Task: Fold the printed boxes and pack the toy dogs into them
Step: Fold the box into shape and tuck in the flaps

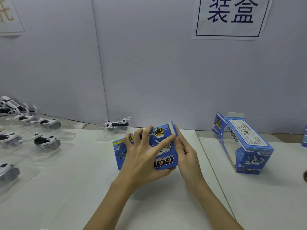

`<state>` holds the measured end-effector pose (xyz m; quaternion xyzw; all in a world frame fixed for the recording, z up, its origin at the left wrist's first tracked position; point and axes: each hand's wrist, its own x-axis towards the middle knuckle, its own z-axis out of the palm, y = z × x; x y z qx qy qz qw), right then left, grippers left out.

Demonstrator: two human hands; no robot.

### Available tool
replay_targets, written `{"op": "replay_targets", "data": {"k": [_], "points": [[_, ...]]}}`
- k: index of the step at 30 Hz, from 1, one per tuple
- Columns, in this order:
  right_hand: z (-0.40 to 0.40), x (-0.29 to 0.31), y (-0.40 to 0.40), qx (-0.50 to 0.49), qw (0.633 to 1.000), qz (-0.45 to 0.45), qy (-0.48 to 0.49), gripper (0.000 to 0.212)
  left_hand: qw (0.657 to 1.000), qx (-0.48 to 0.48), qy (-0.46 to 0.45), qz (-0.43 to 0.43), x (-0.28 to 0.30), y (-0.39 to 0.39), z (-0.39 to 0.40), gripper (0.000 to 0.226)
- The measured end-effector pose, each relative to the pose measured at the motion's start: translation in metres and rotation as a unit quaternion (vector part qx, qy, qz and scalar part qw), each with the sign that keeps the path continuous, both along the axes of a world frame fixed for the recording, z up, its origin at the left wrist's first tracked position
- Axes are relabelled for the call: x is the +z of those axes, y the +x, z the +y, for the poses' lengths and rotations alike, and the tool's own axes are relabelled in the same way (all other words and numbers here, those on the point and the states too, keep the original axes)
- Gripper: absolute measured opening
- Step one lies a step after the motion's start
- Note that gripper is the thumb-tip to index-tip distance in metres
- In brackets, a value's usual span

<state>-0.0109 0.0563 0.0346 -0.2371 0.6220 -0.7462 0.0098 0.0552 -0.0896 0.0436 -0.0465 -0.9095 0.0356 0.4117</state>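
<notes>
Both my hands on a blue printed box at the table's middle, working its end flap.

My left hand (pixel 142 156) grips the blue DOG box (pixel 163 146) from above, fingers spread and curled over its printed face, thumb under the near edge; my right hand (pixel 184 153) is at the box's right end, fingers straight and together, pressing flat on the end flap (pixel 172 128), holding nothing; box is lifted just off the white table (pixel 83 188); a second blue box (pixel 245 146) lies folded and open-ended well to the right; one toy dog in a clear blister tray (pixel 116 126) sits just behind the held box by the wall; more bagged toy dogs (pixel 46 141) are spread over the left side; paper sign (pixel 230 17) with printed characters on the wall, upper right.
</notes>
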Motion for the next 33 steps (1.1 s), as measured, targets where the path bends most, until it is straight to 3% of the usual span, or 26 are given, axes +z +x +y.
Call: {"op": "replay_targets", "data": {"k": [14,22,33], "points": [[0.005,0.006,0.007,0.121,0.991,0.057,0.019,0.052,1.000,-0.010,0.006,0.010,0.005,0.003,-0.003,0.081],[0.008,-0.004,0.005,0.032,0.993,0.111,0.020,0.049,1.000,-0.003,-0.006,0.020,0.004,0.004,-0.001,0.101],[0.009,0.009,0.012,0.009,0.997,0.047,-0.065,0.035,0.998,-0.060,-0.005,0.021,0.004,0.004,-0.007,0.092]]}}
